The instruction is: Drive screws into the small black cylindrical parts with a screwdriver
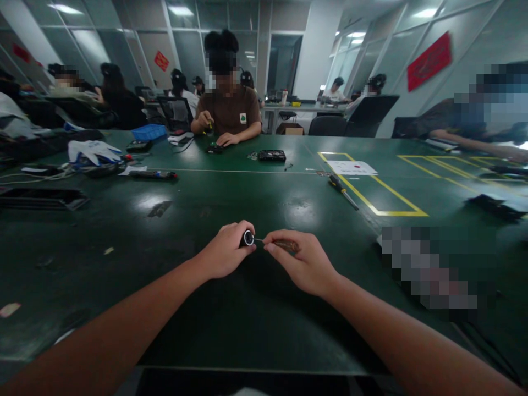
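Over the green table, my left hand (230, 250) is wrapped round a black cylindrical part (247, 238) with a silvery ring at its end, which faces right. My right hand (303, 258) grips a small screwdriver (286, 245) by its amber, see-through handle. Its thin shaft points left at the ringed end of the part. Whether the tip touches the part or sits inside it I cannot tell. My left fingers hide most of the black part's body.
A yellow-and-black screwdriver (343, 191) lies beyond my right hand near yellow tape (396, 213). White gloves (94, 152), a blue tray (149, 132) and a black device (272, 155) lie farther back. A co-worker (229, 110) sits opposite, handling a small device. A blurred-out object lies at right.
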Demonstrator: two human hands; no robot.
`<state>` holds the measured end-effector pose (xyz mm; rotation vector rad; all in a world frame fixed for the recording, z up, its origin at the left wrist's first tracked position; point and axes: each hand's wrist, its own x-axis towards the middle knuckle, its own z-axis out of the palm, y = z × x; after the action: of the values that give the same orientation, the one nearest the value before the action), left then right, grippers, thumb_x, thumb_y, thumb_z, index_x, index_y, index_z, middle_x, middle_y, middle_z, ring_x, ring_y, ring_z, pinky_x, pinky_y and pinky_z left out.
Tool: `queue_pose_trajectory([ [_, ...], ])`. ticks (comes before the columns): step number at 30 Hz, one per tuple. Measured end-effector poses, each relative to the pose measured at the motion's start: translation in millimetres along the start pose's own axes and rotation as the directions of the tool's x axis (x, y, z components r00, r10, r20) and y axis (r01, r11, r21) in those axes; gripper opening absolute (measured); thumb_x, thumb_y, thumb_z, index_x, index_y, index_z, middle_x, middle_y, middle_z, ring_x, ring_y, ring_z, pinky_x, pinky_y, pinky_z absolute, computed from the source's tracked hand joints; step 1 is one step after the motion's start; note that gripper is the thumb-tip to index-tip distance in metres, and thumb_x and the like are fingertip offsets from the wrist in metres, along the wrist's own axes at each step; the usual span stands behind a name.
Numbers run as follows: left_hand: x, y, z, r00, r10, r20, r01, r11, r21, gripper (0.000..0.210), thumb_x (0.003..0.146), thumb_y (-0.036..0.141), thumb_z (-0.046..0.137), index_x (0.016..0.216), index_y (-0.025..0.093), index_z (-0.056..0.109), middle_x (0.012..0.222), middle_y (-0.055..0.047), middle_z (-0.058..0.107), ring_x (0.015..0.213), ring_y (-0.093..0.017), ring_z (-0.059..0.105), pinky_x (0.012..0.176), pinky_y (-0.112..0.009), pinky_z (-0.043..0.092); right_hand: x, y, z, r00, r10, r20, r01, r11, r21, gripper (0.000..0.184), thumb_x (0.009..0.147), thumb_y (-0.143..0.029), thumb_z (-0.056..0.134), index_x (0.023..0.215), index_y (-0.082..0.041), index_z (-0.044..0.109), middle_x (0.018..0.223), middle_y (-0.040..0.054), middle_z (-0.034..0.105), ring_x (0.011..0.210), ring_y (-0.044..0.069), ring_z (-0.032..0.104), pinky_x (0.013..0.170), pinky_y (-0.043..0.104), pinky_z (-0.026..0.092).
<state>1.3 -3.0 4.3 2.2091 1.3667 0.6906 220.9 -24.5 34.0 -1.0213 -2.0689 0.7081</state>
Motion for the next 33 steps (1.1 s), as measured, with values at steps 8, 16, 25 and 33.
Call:
queue_pose_trajectory([
  [8, -1.4, 2.1, -1.3, 1.0, 0.015, 0.007, -0.015, 1.0, 0.002, 0.016, 0.092, 0.026, 0.063, 0.106, 0.022, 0.057, 0.103, -0.004, 0.064, 0.1, -0.025, 0.059, 0.095, -0.044, 0.043, -1.5, -2.2, -0.9, 0.997, -0.035, -0.065, 0.036, 0.999, -0.001, 0.011, 0.092, -0.022, 0.063, 0.093, -0.021, 0.074, 0.084, 0.0011, 0.076, 0.069, 0.016, 0.069, 0.069, 0.029, 0.052],
  [16, -2.6, 5.8, -2.5, 1.0, -0.01, -0.003, 0.01, 1.0, 0.013, 0.018, 0.093, 0.031, 0.063, 0.107, 0.021, 0.057, 0.104, -0.006, 0.065, 0.101, -0.026, 0.06, 0.094, -0.044, 0.045, -5.3, -6.4, 2.1, 0.964, -0.243, 0.104, 0.253, 0.962, -0.099, 0.019, 0.095, -0.017, 0.057, 0.106, -0.021, 0.071, 0.096, 0.0065, 0.074, 0.087, 0.02, 0.068, 0.082, 0.034, 0.053],
  [25, -2.3, 2.8, -3.0, 0.995, 0.094, -0.016, -0.091, 0.988, 0.124, 0.017, 0.09, 0.021, 0.063, 0.106, 0.021, 0.056, 0.102, -0.005, 0.064, 0.1, -0.025, 0.058, 0.101, -0.047, 0.042, 4.6, 7.3, 6.3, 0.975, 0.218, -0.033, -0.19, 0.907, 0.375, 0.012, 0.09, -0.027, 0.064, 0.094, -0.019, 0.072, 0.08, 0.0034, 0.076, 0.078, 0.02, 0.073, 0.074, 0.033, 0.057],
  [33, -0.1, -2.0, -0.6, 0.997, 0.056, -0.044, -0.053, 0.997, 0.063, 0.016, 0.094, 0.025, 0.061, 0.107, 0.021, 0.055, 0.105, -0.007, 0.063, 0.103, -0.026, 0.058, 0.098, -0.046, 0.045, -3.6, -2.8, 3.7, 0.981, -0.186, 0.062, 0.188, 0.982, -0.022, 0.019, 0.094, -0.018, 0.059, 0.104, -0.022, 0.074, 0.098, 0.0066, 0.076, 0.09, 0.021, 0.07, 0.085, 0.036, 0.053],
])
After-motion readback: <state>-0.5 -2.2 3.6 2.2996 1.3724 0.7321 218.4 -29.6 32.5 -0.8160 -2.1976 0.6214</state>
